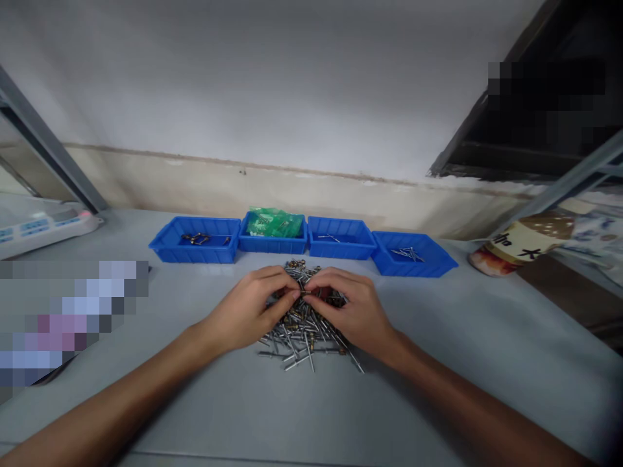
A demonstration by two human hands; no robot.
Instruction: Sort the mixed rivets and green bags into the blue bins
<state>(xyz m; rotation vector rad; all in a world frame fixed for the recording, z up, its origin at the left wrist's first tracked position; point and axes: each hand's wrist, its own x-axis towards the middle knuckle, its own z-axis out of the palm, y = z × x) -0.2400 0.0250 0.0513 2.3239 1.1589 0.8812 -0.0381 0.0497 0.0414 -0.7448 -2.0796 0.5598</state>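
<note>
Above a heap of silvery pin-shaped metal parts (304,331), which look like blind rivets with brass-coloured pieces mixed in, my two hands meet fingertip to fingertip. My left hand (253,301) pinches one end of a small brass-coloured metal piece (305,292) between thumb and forefinger. The other end is in the pinch of my right hand (353,308). Fingers cover most of this piece, so its exact kind cannot be made out. Both hands hide parts of the heap.
Behind the heap stand blue bins: one with brass-coloured fittings (195,239), one with a green bag (275,223), and two with thin pins (411,254). A power strip (48,227) lies left, a labelled drink cup (523,243) right. A blurred-out object (68,324) lies near left.
</note>
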